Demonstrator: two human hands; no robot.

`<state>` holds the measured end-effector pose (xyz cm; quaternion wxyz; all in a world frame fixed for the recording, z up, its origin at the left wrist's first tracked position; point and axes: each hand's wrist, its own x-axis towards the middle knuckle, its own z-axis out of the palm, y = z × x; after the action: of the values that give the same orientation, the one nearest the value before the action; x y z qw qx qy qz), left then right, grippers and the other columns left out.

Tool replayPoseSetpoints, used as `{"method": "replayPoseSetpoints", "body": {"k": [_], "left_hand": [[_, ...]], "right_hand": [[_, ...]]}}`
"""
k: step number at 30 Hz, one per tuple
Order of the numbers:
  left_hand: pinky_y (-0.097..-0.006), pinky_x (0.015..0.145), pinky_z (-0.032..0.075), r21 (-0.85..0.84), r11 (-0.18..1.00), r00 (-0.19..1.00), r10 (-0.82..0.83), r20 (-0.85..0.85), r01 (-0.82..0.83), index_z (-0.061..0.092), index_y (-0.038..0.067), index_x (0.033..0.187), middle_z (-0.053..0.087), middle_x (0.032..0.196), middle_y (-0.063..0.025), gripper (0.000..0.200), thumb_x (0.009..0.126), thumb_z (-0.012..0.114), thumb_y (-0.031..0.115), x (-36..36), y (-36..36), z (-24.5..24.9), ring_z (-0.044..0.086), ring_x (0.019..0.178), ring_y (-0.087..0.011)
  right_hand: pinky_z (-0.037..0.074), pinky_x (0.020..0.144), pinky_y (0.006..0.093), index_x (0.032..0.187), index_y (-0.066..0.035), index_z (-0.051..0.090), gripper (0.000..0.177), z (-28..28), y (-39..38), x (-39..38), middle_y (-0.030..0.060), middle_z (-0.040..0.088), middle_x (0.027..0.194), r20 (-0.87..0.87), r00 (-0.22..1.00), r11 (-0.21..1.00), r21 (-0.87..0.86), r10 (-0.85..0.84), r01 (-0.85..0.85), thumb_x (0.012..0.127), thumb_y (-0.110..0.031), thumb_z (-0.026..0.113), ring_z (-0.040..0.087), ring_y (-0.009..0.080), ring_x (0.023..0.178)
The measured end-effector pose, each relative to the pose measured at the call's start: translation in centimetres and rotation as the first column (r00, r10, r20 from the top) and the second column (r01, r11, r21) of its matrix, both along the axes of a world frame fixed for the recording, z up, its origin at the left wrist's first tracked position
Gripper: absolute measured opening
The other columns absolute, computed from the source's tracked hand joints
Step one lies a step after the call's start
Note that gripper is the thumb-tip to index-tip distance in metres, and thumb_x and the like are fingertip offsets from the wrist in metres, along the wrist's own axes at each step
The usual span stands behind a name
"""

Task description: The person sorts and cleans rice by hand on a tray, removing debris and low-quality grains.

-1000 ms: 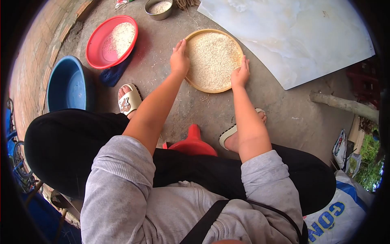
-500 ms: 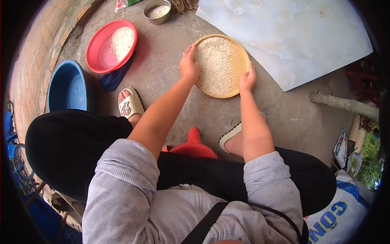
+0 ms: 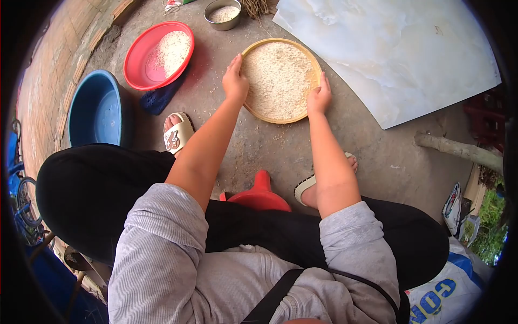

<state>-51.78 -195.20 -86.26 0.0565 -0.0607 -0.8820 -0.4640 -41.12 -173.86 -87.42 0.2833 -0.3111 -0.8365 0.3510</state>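
As a seated person's left hand [image 3: 235, 82] and right hand [image 3: 319, 98] clasp opposite sides of one round yellow tray [image 3: 312, 75], held out beyond two sandaled feet, pale grain [image 3: 278, 78] covers most of its base. Two basins, a red basin [image 3: 139, 62] and a blue basin [image 3: 102, 108], sit to the left, one metal bowl [image 3: 224, 26] farther off. One marbled sheet [image 3: 388, 54] crowds the tray's right side. Compared with half a second earlier, the grain spreads wider, leaving a narrower bare strip at right.
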Motion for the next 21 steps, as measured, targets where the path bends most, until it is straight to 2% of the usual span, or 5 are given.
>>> {"method": "replayPoseSetpoints", "body": {"k": [6,9,11,14,21], "left_hand": [[-0.0342,0.099,0.043,0.115,0.986,0.991,-0.115,-0.061,0.121,0.052,0.013,0.129,0.052,0.130,-0.0143,0.052,0.081,0.048,-0.006,0.1,3.9,1.9,0.053,0.118,-0.0275],[-0.0340,0.091,0.047,0.228,0.973,0.992,0.010,0.123,-0.038,0.052,0.011,0.130,0.059,0.123,-0.0140,0.047,0.084,0.053,0.000,-2.7,0.5,0.0,0.061,0.107,-0.0251],[-0.0341,0.083,0.051,0.628,0.671,0.810,-0.068,0.582,-0.394,0.053,0.008,0.127,0.064,0.111,-0.0102,0.040,0.087,0.058,0.010,-4.7,-2.1,-1.4,0.064,0.094,-0.0208],[-0.0342,0.077,0.052,0.681,0.600,0.560,-0.420,0.714,-0.419,0.054,0.006,0.121,0.063,0.101,-0.0061,0.032,0.092,0.056,0.021,-6.2,-4.2,-0.1,0.062,0.086,-0.0175],[-0.0314,0.076,0.052,0.708,0.684,0.700,-0.421,0.577,-0.173,0.051,0.007,0.122,0.063,0.096,-0.0034,0.035,0.099,0.045,0.032,-2.9,1.3,0.7,0.061,0.084,-0.0139]], "right_hand": [[0.046,0.089,0.0394,0.125,-0.003,0.056,0.049,1.8,2.5,2.0,0.0191,0.058,0.108,0.046,0.980,0.980,0.053,-0.194,0.192,0.078,0.006,0.044,0.059,0.0346,0.098],[0.046,0.087,0.0399,0.124,-0.004,0.057,0.048,2.4,0.6,-0.5,0.0176,0.056,0.102,-0.014,0.994,0.989,0.099,-0.105,0.106,0.079,0.005,0.043,0.058,0.0342,0.095],[0.046,0.087,0.0390,0.123,-0.003,0.058,0.045,3.1,-1.2,-1.9,0.0176,0.056,0.105,0.011,0.998,0.997,-0.040,-0.069,0.070,0.081,0.003,0.043,0.058,0.0332,0.098],[0.045,0.089,0.0385,0.122,-0.001,0.057,0.043,2.8,-1.5,-2.6,0.0176,0.056,0.108,-0.050,0.996,0.988,-0.139,-0.075,0.067,0.082,0.002,0.043,0.057,0.0335,0.100],[0.047,0.089,0.0298,0.127,0.010,0.047,0.038,3.9,5.8,-1.9,0.0179,0.056,0.122,-0.214,0.971,0.626,-0.773,-0.106,-0.102,0.093,-0.008,0.051,0.058,0.0222,0.106]]}}
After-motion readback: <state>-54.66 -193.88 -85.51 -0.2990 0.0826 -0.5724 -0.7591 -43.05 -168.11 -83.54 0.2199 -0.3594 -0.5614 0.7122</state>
